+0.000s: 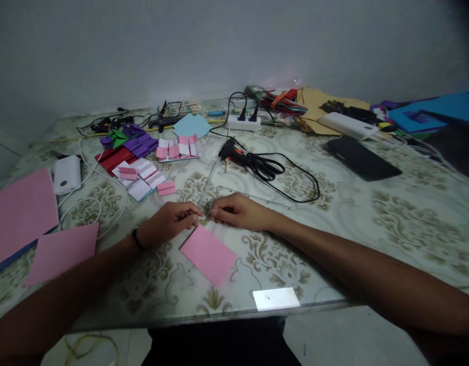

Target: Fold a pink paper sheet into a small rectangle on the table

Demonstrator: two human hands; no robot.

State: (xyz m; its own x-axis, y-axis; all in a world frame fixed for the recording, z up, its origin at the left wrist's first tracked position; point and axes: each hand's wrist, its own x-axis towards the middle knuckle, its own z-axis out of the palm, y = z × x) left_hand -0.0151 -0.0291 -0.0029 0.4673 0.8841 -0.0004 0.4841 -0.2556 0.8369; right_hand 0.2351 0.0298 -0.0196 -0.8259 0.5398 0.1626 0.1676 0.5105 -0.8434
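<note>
On the table, my left hand (169,221) lies with its fingers curled in. Close to its right, my right hand (240,211) is also curled, with thumb and forefinger together. Whatever the fingers hold, if anything, does not show. A pink sheet of paper (209,255) lies flat just below both hands. Beyond them rests a black glue gun (234,151) with its cord coiled. A thin translucent stick (209,182) runs from near the gun's front towards my left fingertips; I cannot tell if they touch. Past my right hand lies a clear ruler (257,197).
Folded pink and white paper pieces (143,175) and purple ones (141,145) lie at the back left. Larger pink sheets (21,216) and a white device with a cable (67,175) are at left. A power strip (244,122) and a black flat object (364,157) stand farther back.
</note>
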